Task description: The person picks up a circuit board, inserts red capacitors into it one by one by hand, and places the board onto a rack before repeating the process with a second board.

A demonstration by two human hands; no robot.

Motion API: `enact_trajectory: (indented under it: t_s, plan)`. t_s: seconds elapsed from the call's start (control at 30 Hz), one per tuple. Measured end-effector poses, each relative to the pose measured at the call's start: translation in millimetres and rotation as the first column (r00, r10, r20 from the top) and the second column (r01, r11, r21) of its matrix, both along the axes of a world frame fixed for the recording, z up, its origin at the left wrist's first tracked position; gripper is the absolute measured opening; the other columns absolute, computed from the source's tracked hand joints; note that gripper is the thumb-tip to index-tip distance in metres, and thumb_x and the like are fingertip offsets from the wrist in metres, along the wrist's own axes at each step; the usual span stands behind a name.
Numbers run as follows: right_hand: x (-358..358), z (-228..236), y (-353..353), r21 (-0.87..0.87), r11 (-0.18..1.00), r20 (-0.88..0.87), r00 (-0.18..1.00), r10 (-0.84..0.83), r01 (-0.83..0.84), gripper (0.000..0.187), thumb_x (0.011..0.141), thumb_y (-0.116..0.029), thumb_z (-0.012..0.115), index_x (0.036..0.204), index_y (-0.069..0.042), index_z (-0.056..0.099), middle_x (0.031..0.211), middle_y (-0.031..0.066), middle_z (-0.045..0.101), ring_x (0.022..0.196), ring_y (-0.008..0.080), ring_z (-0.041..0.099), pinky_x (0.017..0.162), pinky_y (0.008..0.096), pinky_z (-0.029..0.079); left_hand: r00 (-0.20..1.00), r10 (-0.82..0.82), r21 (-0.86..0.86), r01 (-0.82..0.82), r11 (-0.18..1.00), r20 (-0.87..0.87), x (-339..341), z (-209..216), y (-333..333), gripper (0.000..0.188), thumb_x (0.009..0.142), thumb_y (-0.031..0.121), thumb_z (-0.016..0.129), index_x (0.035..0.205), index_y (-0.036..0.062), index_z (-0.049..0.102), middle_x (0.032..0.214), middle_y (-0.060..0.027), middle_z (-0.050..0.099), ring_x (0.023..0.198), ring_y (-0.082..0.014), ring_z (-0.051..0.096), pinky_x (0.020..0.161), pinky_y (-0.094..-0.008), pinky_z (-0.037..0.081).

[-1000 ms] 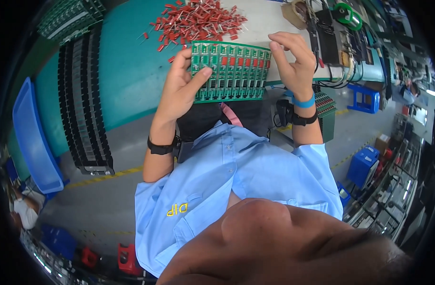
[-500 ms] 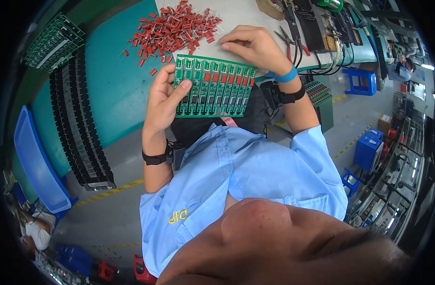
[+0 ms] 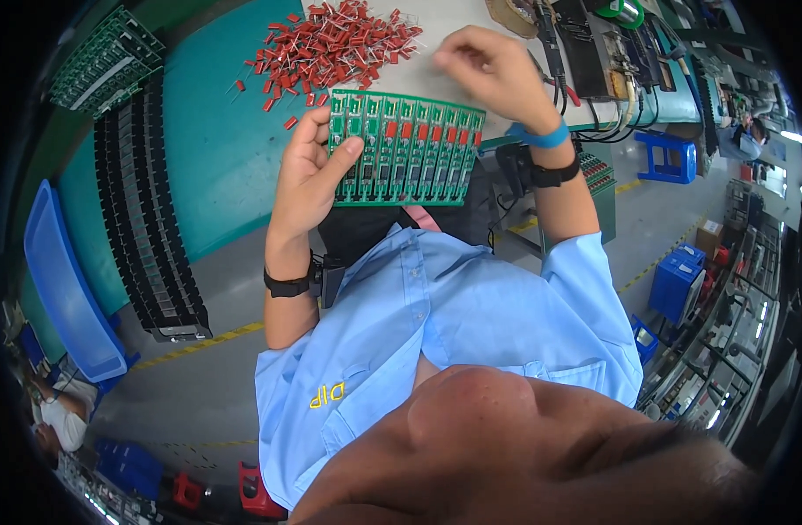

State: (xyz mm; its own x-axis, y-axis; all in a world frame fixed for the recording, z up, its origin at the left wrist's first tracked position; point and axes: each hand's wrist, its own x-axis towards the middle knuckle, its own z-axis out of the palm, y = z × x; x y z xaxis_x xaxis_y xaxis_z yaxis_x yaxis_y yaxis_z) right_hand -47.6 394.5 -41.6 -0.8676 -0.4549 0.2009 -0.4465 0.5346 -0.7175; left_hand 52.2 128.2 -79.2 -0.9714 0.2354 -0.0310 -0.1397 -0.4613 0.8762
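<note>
My left hand (image 3: 309, 171) grips the left edge of a green circuit board panel (image 3: 407, 149) that has a row of small red parts along its upper half. The panel is held tilted over the edge of the workbench (image 3: 217, 149). My right hand (image 3: 488, 70) hovers above the panel's top right corner, fingers curled together; I cannot see whether it pinches a part. A heap of loose red components with wire legs (image 3: 331, 44) lies on the bench just beyond the panel.
Black slotted racks (image 3: 143, 219) run down the left, one with green boards (image 3: 103, 61) at the top. A blue tray (image 3: 64, 289) leans at far left. Cables and tools (image 3: 594, 61) crowd the bench to the right. Blue stools (image 3: 664, 157) stand on the floor.
My right hand has lifted off the panel's right edge and moved up toward the red heap. My left hand keeps its hold and the panel has tilted slightly.
</note>
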Motion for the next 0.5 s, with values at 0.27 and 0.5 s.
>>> enact_trajectory:
  t_s: [0.27,0.5]
  plan:
    - [57.4,24.7,-33.7,-0.438,0.892,0.345,0.937,0.054,0.110,0.015,0.095,-0.007,0.065,0.107,0.002,0.066,0.094,0.0058,0.070,0.081,0.0072,0.063,0.068,0.0207,0.050,0.996,0.075,-0.025,-0.077,0.997,-0.056,-0.4,-2.5,4.3,0.036,0.095,-0.004,0.059,0.128,-0.0018,0.042,0.122,-0.0122,0.059,0.113,-0.0143,0.058,0.094,-0.0287,0.049]
    - [59.2,14.0,-56.7,-0.349,0.936,0.423,0.897,0.128,0.031,0.017,0.094,-0.003,0.066,0.110,0.004,0.066,0.097,0.0078,0.072,0.083,0.0071,0.064,0.069,0.0206,0.052,0.995,0.076,-0.021,-0.077,0.997,-0.061,-2.1,-0.2,6.1,0.037,0.095,-0.005,0.058,0.128,-0.0017,0.042,0.122,-0.0133,0.059,0.113,-0.0156,0.059,0.095,-0.0298,0.050]
